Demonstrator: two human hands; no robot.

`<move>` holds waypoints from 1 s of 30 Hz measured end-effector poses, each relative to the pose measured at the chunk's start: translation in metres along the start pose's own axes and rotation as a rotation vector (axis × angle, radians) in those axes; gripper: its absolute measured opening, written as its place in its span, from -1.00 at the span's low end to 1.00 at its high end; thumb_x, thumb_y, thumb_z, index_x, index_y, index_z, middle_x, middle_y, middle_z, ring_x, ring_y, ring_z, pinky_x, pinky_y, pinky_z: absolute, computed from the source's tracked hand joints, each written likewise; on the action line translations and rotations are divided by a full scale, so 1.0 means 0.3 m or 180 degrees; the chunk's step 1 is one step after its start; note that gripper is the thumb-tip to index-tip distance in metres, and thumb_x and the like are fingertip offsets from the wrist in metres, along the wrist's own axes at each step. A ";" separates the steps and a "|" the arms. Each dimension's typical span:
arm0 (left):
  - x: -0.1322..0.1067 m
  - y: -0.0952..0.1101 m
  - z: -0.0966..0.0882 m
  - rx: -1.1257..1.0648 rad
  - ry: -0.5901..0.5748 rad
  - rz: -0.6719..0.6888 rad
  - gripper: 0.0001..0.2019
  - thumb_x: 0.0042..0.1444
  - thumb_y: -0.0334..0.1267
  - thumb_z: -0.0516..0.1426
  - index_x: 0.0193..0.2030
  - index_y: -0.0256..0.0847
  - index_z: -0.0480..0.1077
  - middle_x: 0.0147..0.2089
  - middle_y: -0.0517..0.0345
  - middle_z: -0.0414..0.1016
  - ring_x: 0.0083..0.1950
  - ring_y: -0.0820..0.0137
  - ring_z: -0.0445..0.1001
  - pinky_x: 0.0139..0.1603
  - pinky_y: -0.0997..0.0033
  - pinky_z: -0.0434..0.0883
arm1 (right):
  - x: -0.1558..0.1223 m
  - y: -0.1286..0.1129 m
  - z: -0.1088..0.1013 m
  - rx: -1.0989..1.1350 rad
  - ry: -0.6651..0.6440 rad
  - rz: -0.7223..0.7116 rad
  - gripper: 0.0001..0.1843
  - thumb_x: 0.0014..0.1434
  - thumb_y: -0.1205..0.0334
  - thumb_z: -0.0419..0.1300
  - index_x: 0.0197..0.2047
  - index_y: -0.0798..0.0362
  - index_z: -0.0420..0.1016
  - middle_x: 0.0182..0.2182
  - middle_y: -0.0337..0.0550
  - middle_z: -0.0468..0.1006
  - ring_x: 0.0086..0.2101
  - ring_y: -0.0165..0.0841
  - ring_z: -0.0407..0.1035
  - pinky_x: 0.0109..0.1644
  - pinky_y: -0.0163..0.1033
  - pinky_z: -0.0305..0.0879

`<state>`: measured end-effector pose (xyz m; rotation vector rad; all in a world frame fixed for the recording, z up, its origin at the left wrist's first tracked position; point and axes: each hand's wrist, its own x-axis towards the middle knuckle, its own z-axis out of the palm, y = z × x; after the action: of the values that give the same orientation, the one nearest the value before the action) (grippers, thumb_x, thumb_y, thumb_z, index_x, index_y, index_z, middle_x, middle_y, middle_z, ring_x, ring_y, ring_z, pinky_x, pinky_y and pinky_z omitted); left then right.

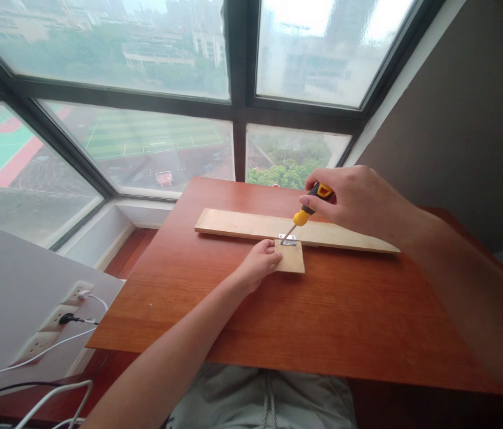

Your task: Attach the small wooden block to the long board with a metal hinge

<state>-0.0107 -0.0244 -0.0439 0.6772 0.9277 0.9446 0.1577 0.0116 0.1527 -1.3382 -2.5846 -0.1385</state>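
Note:
My right hand [358,205] is closed round the yellow and black handle of a screwdriver [309,208]. Its tip rests on a small metal hinge [287,240] that joins a long wooden plank [242,224] to a small square wooden piece [291,259]. My left hand [260,262] presses with curled fingers on the left edge of the small piece. Both pieces lie on a reddish wooden table [322,322].
Large windows [144,143] stand behind the table. A grey wall [469,119] runs along the right. At lower left, wall sockets [61,319] hold plugs with white and black cables. My lap shows under the table's near edge.

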 end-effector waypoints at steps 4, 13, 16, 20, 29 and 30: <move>-0.003 0.002 0.002 0.0010 0.0036 -0.0015 -0.76 0.03 -0.46 0.26 -0.18 -0.27 0.33 -0.23 0.04 0.56 -0.29 0.44 0.54 -0.25 0.49 0.43 | 0.006 -0.013 -0.004 -0.0395 -0.0135 0.0170 -0.65 0.28 -0.11 0.04 -0.24 -0.02 0.47 -0.47 -0.14 0.53 -0.49 -0.27 0.34 -0.46 -0.20 0.02; -0.001 -0.002 0.002 0.0002 0.0036 0.0018 -0.76 0.06 -0.44 0.26 -0.17 -0.27 0.32 -0.22 0.02 0.58 -0.29 0.43 0.55 -0.24 0.48 0.44 | 0.028 -0.028 0.010 0.0226 -0.0095 -0.0506 -0.72 0.25 0.21 0.07 0.02 0.03 0.40 -0.05 -0.06 0.55 -0.23 -0.25 0.44 -0.26 -0.21 0.21; -0.001 -0.003 0.002 0.0007 0.0075 0.0009 -0.74 0.06 -0.45 0.25 -0.16 -0.25 0.29 -0.20 0.02 0.58 -0.26 0.42 0.56 -0.20 0.45 0.46 | 0.031 -0.052 0.021 -0.0365 0.0057 -0.0139 -0.70 0.32 0.04 0.04 -0.03 0.01 0.43 -0.15 -0.04 0.59 -0.34 -0.23 0.43 -0.37 -0.20 0.10; -0.002 -0.002 0.001 -0.0041 0.0111 -0.0009 -0.67 0.01 -0.43 0.30 -0.17 -0.22 0.25 -0.18 0.04 0.57 -0.25 0.41 0.56 -0.18 0.42 0.46 | 0.031 -0.057 0.018 -0.0529 0.0036 0.0022 -0.68 0.32 -0.01 0.01 -0.10 0.01 0.44 -0.25 -0.04 0.58 -0.42 -0.26 0.38 -0.40 -0.20 0.04; -0.004 0.000 0.002 -0.0038 0.0062 0.0026 -0.68 0.01 -0.45 0.28 -0.17 -0.22 0.25 -0.21 0.06 0.57 -0.28 0.42 0.56 -0.21 0.44 0.44 | 0.039 -0.050 0.024 -0.0334 0.0073 -0.0030 -0.71 0.28 0.00 0.11 -0.06 -0.01 0.43 -0.23 -0.05 0.59 -0.33 -0.20 0.44 -0.35 -0.20 0.07; -0.004 0.000 0.003 -0.0041 0.0057 0.0028 -0.68 0.01 -0.44 0.28 -0.17 -0.22 0.25 -0.20 0.05 0.57 -0.28 0.42 0.56 -0.21 0.44 0.44 | 0.040 -0.056 0.027 -0.0497 0.0153 0.0152 -0.68 0.28 -0.07 0.12 -0.11 -0.01 0.45 -0.31 -0.05 0.58 -0.36 -0.19 0.43 -0.36 -0.19 0.04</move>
<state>-0.0103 -0.0256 -0.0430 0.6633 0.9345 0.9650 0.1359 0.0129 0.1480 -1.4289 -2.5445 -0.3667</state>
